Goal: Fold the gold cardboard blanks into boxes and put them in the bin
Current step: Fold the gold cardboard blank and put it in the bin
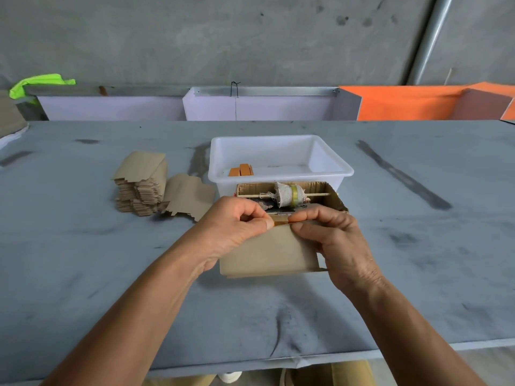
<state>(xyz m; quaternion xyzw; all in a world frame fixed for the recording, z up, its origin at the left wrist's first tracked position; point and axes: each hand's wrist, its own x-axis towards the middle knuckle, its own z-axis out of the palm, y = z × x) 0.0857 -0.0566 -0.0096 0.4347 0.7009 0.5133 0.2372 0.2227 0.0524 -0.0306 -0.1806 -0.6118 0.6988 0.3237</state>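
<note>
- Head view, centre: cardboard blank (267, 252) held just above the grey bench (83, 260), its plain brown side up and its far edge raised toward the hands.
- Left hand (237, 227) grasps the far edge of the blank from the left, thumb and forefinger pinched together on it, the other fingers curled.
- Right hand (334, 238) grasps the same edge from the right, forefinger laid along the top of the fold and thumb beneath; a strip of gold-orange face (281, 223) shows between the two hands.
- Near right corner of the blank: a small flap (320, 261) juts out beside the right wrist.
- Just beyond the hands: open cardboard tray (334, 195) carrying a thin wooden rod (317, 194) on which sit a roll of yellowish tape (294, 195) and a grey wrapped lump (281, 193).
- Touching the far side of that tray: white plastic bin (278, 151), holding a few folded orange-gold boxes (242, 170) in its near left corner.
- Left of the bin: tall stack of unfolded blanks (140, 185), brown side up, with a shorter, slumped pile (188, 196) leaning beside it.
- Background: white panels (250, 107) and an orange panel (412, 104) along the far edge of the bench, a bright green cloth (41, 80) at far left, and a bare concrete wall (223, 37) behind.
</note>
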